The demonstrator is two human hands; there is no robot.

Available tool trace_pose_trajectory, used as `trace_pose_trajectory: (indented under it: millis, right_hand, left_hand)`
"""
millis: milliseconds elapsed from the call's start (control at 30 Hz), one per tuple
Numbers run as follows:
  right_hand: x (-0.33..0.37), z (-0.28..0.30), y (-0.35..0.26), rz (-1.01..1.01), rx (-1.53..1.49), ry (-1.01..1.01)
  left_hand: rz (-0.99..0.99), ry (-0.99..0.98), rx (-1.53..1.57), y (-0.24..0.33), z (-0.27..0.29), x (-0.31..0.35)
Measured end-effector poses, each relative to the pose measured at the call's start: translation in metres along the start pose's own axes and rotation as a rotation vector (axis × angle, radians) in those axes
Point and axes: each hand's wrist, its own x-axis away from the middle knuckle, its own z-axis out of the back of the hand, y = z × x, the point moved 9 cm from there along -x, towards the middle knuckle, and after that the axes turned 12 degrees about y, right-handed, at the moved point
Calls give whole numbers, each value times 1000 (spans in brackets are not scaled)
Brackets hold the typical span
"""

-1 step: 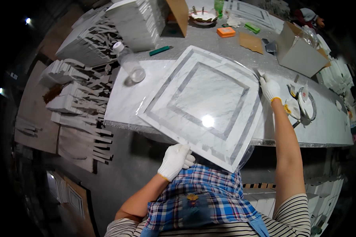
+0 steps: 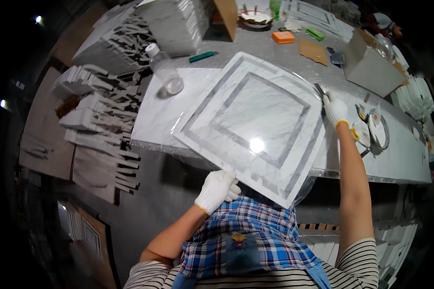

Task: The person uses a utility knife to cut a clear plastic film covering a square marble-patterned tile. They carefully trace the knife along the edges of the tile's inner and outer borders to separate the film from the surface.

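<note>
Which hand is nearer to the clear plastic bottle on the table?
Left. The left hand holds the tile's near edge, below the bottle. The right hand grips the tile's far right corner, farther away.

Grey stone worktop [image 2: 255, 45]
A framed marble panel [image 2: 255, 125], clear bottle [image 2: 165, 72], orange block [image 2: 283, 37] and cardboard box [image 2: 371, 65] lie on it.
</note>
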Motion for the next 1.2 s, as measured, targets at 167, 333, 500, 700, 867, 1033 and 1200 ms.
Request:
trace_pose_trajectory:
  millis: [167, 333, 500, 700, 867, 1033, 1200]
  right_hand:
    - [3, -4, 12, 15, 30, 1]
    - [34, 13, 27, -33, 66, 86]
    - [73, 36, 37, -36, 189, 101]
    - [116, 70, 28, 42, 284, 240]
    - [141, 85, 28, -98, 380, 114]
    - [169, 101, 18, -131, 431, 66]
    - [207, 121, 1, -75, 386, 141]
  left_hand:
    - [92, -25, -8, 1, 6, -6]
    - [-2, 35, -259, 25, 23, -5]
    - [-43, 48, -430, 43, 40, -16]
    - [-64, 31, -553, 67, 56, -42]
    - [-136, 68, -673, 94, 62, -60]
    - [-194, 70, -801, 116, 68, -86]
    - [-273, 103, -850, 138, 74, -110]
